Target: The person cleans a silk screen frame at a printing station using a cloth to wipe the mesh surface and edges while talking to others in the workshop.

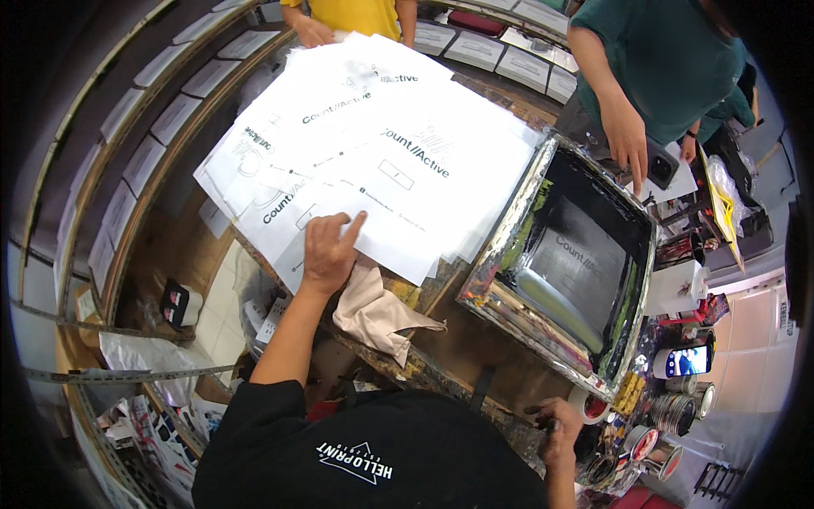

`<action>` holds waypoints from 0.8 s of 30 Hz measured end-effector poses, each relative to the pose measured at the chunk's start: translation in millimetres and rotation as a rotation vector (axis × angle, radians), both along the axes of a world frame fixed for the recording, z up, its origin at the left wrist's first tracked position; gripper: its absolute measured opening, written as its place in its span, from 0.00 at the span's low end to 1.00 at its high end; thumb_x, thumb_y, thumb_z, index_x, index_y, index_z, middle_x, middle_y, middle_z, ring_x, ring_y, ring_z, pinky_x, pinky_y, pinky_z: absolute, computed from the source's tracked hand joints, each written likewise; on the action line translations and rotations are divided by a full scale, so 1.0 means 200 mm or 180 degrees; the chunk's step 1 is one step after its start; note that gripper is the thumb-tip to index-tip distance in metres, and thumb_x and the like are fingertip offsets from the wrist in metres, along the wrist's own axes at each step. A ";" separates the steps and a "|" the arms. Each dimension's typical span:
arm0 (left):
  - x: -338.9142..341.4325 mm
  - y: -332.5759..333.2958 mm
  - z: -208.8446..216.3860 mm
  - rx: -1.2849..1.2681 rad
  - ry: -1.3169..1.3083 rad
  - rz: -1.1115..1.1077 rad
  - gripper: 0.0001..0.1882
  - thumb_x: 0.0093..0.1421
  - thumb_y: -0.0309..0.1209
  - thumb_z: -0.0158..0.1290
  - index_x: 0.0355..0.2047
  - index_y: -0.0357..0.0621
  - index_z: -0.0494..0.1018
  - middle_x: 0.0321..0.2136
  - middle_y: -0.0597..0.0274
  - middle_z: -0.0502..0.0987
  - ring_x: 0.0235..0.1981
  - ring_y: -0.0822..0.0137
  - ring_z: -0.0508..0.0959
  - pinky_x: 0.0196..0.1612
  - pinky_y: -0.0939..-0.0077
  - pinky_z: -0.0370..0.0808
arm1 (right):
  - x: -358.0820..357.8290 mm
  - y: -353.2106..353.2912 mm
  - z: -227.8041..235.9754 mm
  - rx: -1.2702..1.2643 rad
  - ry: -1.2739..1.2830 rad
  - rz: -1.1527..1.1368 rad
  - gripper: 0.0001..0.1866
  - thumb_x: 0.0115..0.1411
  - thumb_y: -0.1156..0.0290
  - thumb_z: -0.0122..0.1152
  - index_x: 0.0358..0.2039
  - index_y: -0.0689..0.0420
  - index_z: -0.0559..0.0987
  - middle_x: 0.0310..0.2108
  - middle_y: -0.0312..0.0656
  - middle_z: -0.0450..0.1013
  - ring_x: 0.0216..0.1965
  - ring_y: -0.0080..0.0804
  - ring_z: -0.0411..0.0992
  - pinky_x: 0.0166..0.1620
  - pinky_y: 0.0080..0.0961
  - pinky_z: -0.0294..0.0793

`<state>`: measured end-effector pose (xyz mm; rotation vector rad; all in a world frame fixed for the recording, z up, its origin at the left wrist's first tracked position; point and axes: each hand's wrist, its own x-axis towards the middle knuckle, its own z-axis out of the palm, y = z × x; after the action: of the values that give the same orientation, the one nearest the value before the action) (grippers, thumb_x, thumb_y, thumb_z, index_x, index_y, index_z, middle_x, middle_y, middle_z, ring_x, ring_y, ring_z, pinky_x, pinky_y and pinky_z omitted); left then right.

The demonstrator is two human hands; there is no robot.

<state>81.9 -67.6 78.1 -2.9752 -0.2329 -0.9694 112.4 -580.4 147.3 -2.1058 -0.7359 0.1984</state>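
My left hand (329,253) lies on the near part of a spread of white printed paper sheets (475,182), its fingers out and the index finger stretched forward on the paper. Black lettering and small line drawings cover the sheets. Just below that hand a crumpled beige cloth (373,314) hangs over the table's near edge. My right hand (560,431) is down at the lower right, fingers curled and darkly stained; what they hold, if anything, is unclear. Beyond it sits a screen-printing frame (476,280), ink-smeared, with a dark mesh (585,246) and pale lettering.
At the frame's far corner is the hand (626,136) of a person in teal. Another person in yellow rests a hand (314,32) by the far sheets. Ink tins (670,413) and a lit phone (685,362) stand at right. Racks of paper stacks (140,161) curve along the left.
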 end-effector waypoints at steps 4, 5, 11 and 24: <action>-0.03 0.04 -0.04 -0.0405 -0.0619 0.0961 0.30 0.52 0.23 0.58 0.59 0.44 0.76 0.51 0.45 0.72 0.51 0.44 0.71 0.56 0.52 0.69 | -0.04 0.08 -0.02 0.0083 0.0127 0.0204 0.26 0.68 0.51 0.46 0.24 0.60 0.76 0.26 0.49 0.76 0.28 0.51 0.76 0.33 0.41 0.73; -0.03 0.06 -0.05 -0.0775 -0.0649 0.1179 0.28 0.55 0.23 0.57 0.59 0.46 0.77 0.52 0.47 0.72 0.52 0.45 0.72 0.55 0.57 0.72 | -0.03 0.09 -0.03 0.0105 0.0192 0.0192 0.24 0.68 0.53 0.47 0.24 0.60 0.76 0.26 0.49 0.76 0.28 0.51 0.76 0.34 0.42 0.74; 0.10 0.15 0.08 -0.1192 -0.0953 0.0993 0.32 0.53 0.13 0.48 0.57 0.49 0.80 0.56 0.51 0.77 0.55 0.49 0.79 0.55 0.63 0.77 | -0.01 0.10 -0.01 0.0062 0.0179 0.0298 0.16 0.63 0.60 0.52 0.28 0.60 0.76 0.27 0.49 0.75 0.30 0.52 0.76 0.35 0.42 0.75; 0.18 0.45 0.40 -0.0722 -0.0731 -0.0259 0.37 0.47 0.06 0.45 0.56 0.43 0.80 0.63 0.48 0.74 0.67 0.50 0.71 0.67 0.61 0.69 | -0.11 0.02 -0.08 0.0039 0.0426 0.0112 0.10 0.63 0.66 0.56 0.31 0.61 0.75 0.27 0.50 0.71 0.32 0.56 0.73 0.37 0.45 0.72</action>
<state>117.8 22.4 158.0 -3.0899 -0.2393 -1.3849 90.8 -576.8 130.6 -2.0470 -0.6928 0.3498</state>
